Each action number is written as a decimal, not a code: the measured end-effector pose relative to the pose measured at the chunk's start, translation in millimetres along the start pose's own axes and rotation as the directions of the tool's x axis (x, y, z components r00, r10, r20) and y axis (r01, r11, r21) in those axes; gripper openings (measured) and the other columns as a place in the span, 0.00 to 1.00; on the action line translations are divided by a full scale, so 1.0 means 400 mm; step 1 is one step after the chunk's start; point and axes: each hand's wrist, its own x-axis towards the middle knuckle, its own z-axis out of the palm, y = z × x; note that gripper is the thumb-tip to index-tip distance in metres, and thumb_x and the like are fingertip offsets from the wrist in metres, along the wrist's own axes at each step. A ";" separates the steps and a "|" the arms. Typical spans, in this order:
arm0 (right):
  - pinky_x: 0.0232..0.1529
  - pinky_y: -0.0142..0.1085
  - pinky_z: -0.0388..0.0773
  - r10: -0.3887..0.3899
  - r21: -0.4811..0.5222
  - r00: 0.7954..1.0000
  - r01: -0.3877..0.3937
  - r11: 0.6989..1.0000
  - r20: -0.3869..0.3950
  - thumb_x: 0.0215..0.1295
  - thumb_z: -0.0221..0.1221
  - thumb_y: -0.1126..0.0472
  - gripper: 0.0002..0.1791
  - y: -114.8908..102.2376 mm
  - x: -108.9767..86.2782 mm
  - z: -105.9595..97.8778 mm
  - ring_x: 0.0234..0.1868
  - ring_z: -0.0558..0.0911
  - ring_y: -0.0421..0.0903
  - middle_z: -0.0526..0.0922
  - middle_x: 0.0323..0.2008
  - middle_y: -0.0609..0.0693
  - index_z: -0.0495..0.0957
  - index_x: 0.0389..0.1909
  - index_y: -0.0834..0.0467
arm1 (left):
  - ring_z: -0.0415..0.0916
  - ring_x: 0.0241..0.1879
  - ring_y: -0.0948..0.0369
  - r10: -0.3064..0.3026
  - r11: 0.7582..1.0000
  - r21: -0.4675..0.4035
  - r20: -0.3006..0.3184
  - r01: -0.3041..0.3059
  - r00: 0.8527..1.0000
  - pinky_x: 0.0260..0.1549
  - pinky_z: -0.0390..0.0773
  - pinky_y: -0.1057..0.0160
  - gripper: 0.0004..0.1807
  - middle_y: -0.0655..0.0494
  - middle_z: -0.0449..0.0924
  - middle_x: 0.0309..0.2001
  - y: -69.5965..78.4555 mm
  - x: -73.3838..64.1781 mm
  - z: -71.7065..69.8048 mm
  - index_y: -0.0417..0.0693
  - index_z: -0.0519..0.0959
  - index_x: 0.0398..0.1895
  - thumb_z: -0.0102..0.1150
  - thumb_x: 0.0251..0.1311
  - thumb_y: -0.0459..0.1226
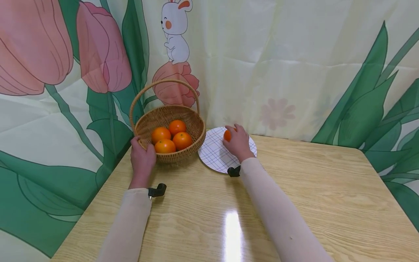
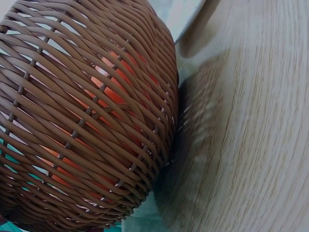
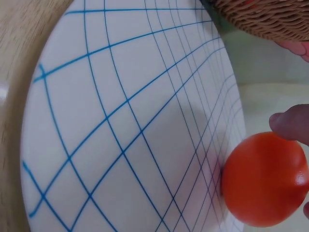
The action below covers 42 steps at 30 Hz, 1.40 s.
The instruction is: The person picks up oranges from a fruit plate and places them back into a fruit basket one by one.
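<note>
My left hand grips the near left side of a woven wicker basket, where its arched handle meets the rim. Several oranges lie together inside it; through the weave of the basket they show in the left wrist view. Over a round white plate with blue crossing lines, my right hand holds a single orange between thumb and fingers. In the right wrist view the thumb lies against the top of that orange, at the plate's edge; most fingers are outside the picture.
Everything stands on a light wood-grain table. Right behind it hangs a curtain printed with tulips, leaves and a rabbit. The plate sits just right of the basket, near the table's back edge.
</note>
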 end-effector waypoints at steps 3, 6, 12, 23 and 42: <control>0.64 0.55 0.52 0.014 -0.007 1.000 -0.014 1.000 0.010 0.55 0.59 0.51 0.33 0.008 -0.003 0.007 0.68 0.51 0.55 0.53 0.68 0.56 0.61 0.64 0.45 | 0.66 0.56 0.49 0.005 1.000 0.004 -0.004 -0.005 1.000 0.56 0.67 0.50 0.28 0.43 0.62 0.61 -0.002 -0.003 0.000 0.52 0.52 0.63 0.39 0.59 0.45; 0.63 0.57 0.54 0.029 -0.016 0.999 -0.028 0.999 0.022 0.55 0.58 0.50 0.34 0.017 -0.003 0.014 0.68 0.50 0.56 0.51 0.68 0.56 0.60 0.64 0.44 | 0.67 0.54 0.48 0.016 1.000 0.006 -0.013 -0.016 1.000 0.55 0.67 0.49 0.28 0.41 0.64 0.59 -0.004 -0.006 0.000 0.51 0.53 0.62 0.39 0.58 0.45; 0.59 0.56 0.63 0.053 0.001 0.997 -0.053 0.999 0.059 0.57 0.58 0.52 0.34 0.035 -0.006 0.026 0.67 0.52 0.59 0.48 0.69 0.57 0.59 0.65 0.44 | 0.67 0.54 0.48 0.024 1.000 0.000 -0.016 -0.024 1.000 0.55 0.67 0.49 0.27 0.41 0.64 0.59 -0.003 -0.011 0.001 0.50 0.53 0.62 0.40 0.59 0.44; 0.57 0.52 0.67 0.077 0.059 0.995 -0.080 0.995 0.059 0.57 0.60 0.57 0.33 0.046 0.002 0.032 0.63 0.58 0.60 0.48 0.67 0.57 0.59 0.64 0.46 | 0.66 0.56 0.48 0.037 0.999 -0.010 -0.012 -0.037 0.999 0.56 0.66 0.48 0.27 0.42 0.63 0.61 0.004 -0.005 -0.001 0.50 0.53 0.62 0.40 0.59 0.43; 0.56 0.52 0.69 0.020 0.135 0.999 -0.024 0.991 0.031 0.56 0.61 0.58 0.33 0.009 -0.015 -0.003 0.60 0.63 0.59 0.51 0.67 0.57 0.61 0.63 0.44 | 0.64 0.58 0.49 0.009 1.000 -0.008 0.011 -0.008 1.000 0.58 0.65 0.49 0.28 0.43 0.60 0.63 0.005 -0.005 -0.005 0.52 0.51 0.63 0.39 0.59 0.45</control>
